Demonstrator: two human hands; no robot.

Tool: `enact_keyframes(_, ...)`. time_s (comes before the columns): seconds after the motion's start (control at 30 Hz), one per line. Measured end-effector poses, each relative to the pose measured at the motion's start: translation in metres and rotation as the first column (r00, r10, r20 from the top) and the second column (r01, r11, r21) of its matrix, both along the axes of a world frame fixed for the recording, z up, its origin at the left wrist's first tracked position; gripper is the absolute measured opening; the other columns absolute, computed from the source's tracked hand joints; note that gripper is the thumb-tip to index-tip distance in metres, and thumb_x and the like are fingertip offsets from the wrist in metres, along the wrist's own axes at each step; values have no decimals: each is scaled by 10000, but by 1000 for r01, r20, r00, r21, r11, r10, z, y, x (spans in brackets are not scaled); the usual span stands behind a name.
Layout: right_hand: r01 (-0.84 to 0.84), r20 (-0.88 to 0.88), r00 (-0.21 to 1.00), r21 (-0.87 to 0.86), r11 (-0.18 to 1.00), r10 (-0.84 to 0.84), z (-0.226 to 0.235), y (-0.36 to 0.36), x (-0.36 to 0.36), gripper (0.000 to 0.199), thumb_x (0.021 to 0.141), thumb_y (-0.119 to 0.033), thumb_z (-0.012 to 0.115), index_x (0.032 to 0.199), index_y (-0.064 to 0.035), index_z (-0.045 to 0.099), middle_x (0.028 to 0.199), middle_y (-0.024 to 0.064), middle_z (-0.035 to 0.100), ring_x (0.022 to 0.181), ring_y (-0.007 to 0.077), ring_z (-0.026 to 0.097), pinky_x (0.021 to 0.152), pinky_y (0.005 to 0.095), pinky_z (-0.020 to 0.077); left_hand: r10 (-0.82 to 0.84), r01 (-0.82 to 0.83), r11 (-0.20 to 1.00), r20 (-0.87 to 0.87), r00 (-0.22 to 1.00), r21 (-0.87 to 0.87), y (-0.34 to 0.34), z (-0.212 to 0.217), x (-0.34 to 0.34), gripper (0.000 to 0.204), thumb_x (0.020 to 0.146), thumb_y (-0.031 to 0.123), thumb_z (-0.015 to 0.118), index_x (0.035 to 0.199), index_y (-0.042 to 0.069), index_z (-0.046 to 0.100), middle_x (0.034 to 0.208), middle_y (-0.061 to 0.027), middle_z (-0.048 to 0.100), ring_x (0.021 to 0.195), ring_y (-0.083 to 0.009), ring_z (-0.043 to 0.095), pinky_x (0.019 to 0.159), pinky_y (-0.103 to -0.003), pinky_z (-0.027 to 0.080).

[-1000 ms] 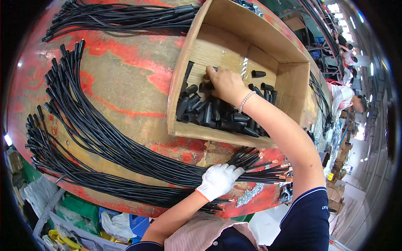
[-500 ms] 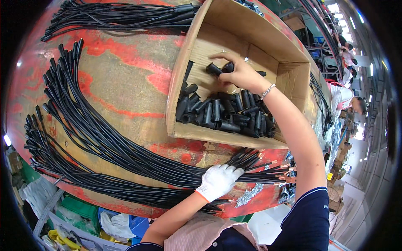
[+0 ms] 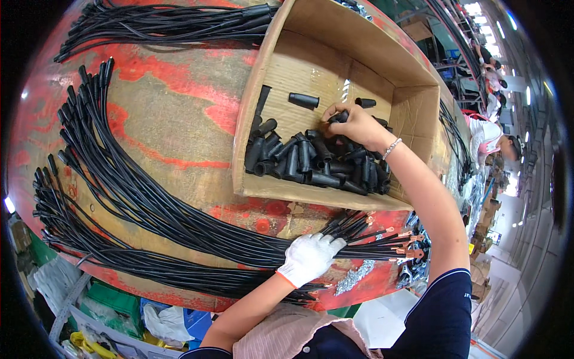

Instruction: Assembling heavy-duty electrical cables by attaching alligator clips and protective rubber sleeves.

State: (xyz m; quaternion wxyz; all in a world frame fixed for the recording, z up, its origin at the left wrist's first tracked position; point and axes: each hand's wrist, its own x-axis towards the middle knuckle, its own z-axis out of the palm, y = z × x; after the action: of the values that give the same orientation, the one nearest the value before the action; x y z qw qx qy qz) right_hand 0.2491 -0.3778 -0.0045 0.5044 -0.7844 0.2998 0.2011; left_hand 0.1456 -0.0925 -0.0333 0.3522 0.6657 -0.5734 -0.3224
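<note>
My left hand (image 3: 312,256), in a white knit glove, is closed over a bundle of black cables (image 3: 197,221) near their bare copper-lug ends. Inside a cardboard box (image 3: 326,192), my bare right hand (image 3: 360,127) has its fingers closed around a black rubber sleeve (image 3: 339,117), partly hidden by the fingers. Below that hand lies a heap of similar sleeves (image 3: 293,157). A single sleeve (image 3: 304,100) rests apart on the box floor, left of the hand, and another (image 3: 365,102) sits behind it.
A second cable bundle (image 3: 173,276) runs along the table's near edge, and another (image 3: 161,27) lies at the far left. Small silvery metal parts (image 3: 354,278) are scattered right of my glove. The table (image 3: 173,119) has worn red paint. People are at the far right.
My right hand has moved down and slightly right, toward the heap in the box. The sleeve near its fingertips now lies on the box floor. My left hand has stayed on the cables.
</note>
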Motion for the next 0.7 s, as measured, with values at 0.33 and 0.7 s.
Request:
enact_keyframes(0.33, -262, -16, 963, -271, 926, 268, -1, 15, -20, 425, 703, -234, 791, 1068, -70, 649, 808, 62, 666, 731, 141, 606, 666, 308, 487, 2, -1, 999, -14, 1000, 47, -5, 10, -3, 426, 745, 299, 711, 1144, 184, 616, 925, -93, 666, 869, -263, 657, 720, -396, 539)
enact_keyframes(0.7, 539, 729, 559, 42, 841, -394, 236, 21, -231, 459, 808, -249, 703, 1203, -25, 636, 896, -16, 591, 699, 36, 533, 605, 156, 416, 126, -9, 914, -262, 957, 406, -1, 46, 12, 501, 802, 484, 695, 1104, 86, 656, 927, -143, 697, 857, -286, 673, 781, -360, 506)
